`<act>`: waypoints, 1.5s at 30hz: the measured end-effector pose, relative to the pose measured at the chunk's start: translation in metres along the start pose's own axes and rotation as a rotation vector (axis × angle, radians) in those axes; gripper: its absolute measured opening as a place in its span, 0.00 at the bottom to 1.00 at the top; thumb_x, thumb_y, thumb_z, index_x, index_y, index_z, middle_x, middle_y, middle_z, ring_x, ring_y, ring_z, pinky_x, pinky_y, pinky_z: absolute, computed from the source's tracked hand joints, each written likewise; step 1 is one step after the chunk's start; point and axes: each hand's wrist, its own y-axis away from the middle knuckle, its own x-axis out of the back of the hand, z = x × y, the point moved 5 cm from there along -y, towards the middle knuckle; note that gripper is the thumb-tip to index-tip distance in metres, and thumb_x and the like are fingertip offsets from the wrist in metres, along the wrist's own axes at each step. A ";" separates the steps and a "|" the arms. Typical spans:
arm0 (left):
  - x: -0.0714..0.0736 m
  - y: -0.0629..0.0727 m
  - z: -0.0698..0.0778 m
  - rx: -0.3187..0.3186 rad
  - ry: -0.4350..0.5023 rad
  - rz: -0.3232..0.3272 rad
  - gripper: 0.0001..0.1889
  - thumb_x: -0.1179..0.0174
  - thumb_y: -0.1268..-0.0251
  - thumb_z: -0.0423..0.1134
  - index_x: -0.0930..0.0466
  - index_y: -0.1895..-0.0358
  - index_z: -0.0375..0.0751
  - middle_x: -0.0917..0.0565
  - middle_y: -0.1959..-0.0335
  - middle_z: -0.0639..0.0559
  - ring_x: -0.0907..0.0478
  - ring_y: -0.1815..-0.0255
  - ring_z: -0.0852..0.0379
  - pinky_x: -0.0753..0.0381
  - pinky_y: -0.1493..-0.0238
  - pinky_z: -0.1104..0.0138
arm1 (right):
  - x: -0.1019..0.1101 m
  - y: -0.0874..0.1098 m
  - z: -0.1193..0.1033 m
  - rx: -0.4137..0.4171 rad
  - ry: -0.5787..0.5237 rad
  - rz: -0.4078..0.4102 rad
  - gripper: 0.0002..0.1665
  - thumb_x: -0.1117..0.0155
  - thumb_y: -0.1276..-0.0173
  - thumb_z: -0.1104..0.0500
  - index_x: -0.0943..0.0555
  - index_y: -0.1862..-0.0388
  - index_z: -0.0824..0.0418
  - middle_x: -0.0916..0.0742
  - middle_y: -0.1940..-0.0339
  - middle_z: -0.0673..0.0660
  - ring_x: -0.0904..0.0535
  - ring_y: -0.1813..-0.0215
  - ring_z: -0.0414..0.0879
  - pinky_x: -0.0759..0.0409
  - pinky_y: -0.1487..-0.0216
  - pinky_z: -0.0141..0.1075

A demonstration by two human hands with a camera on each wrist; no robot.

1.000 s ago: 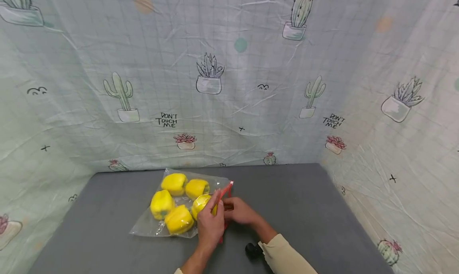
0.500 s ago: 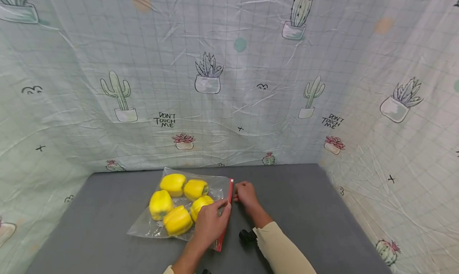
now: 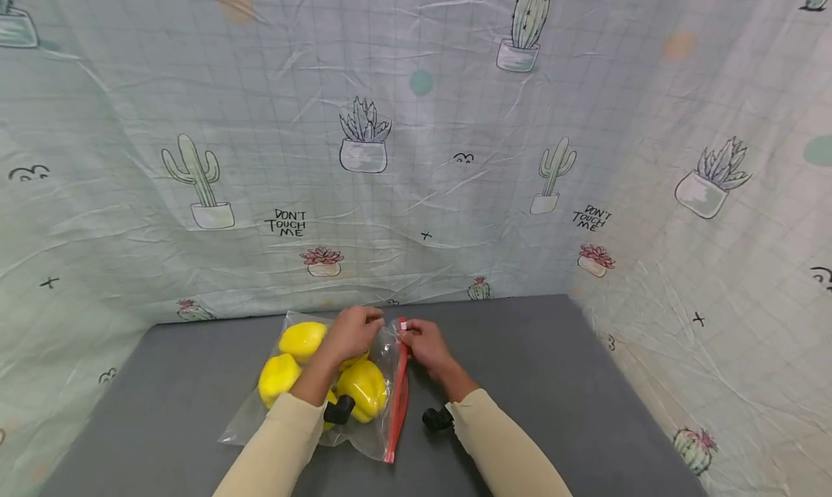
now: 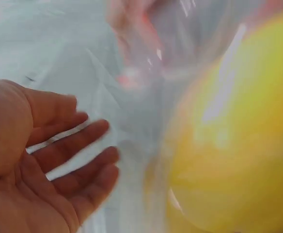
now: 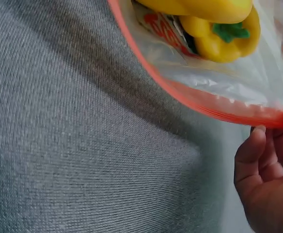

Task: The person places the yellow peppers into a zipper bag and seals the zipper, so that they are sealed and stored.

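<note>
A clear zip bag [image 3: 369, 443] lies on the grey table with several yellow bell peppers [image 3: 364, 390] inside. Along its right side runs a red zip strip [image 3: 396, 410], whose mouth gapes in the right wrist view. My right hand [image 3: 425, 345] pinches the strip's far end, by the white slider [image 3: 403, 326]. Over the far part of the bag hovers my left hand [image 3: 353, 332], covering some peppers in the head view. Its fingers [image 4: 90, 138] are loosely bent and hold nothing in the left wrist view, apart from the pepper there.
The grey table [image 3: 520, 396] extends right of the bag. A cactus-print curtain [image 3: 422, 193] hangs along the back and both sides. Black wrist cameras [image 3: 437, 419] sit on both wrists, the left one above the peppers.
My left hand has let go of the zip strip's middle and moved up and left over the bag. My right hand, earlier just beside the strip, now pinches its far end.
</note>
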 end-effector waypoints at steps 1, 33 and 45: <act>-0.002 -0.008 -0.001 -0.024 -0.021 -0.025 0.19 0.46 0.20 0.39 0.18 0.36 0.34 0.14 0.39 0.39 0.17 0.39 0.42 0.19 0.36 0.46 | 0.000 0.001 -0.003 0.017 0.008 -0.003 0.13 0.40 0.22 0.62 0.16 0.47 0.71 0.13 0.67 0.54 0.25 0.74 0.40 0.20 0.68 0.37; -0.014 -0.071 -0.017 0.031 0.076 0.029 0.11 0.40 0.25 0.34 0.19 0.70 0.36 0.25 0.76 0.52 0.32 0.75 0.57 0.33 0.74 0.68 | -0.006 0.033 -0.013 -0.148 0.089 -0.065 0.18 0.40 0.22 0.57 0.11 0.65 0.69 0.18 0.83 0.48 0.26 0.79 0.42 0.22 0.73 0.34; -0.005 -0.070 -0.027 0.172 0.077 0.190 0.12 0.46 0.20 0.38 0.15 0.59 0.35 0.16 0.65 0.43 0.26 0.69 0.50 0.28 0.68 0.63 | -0.017 0.092 0.008 -0.197 0.031 -0.198 0.19 0.38 0.24 0.59 0.14 0.71 0.73 0.21 0.88 0.49 0.26 0.86 0.38 0.25 0.82 0.28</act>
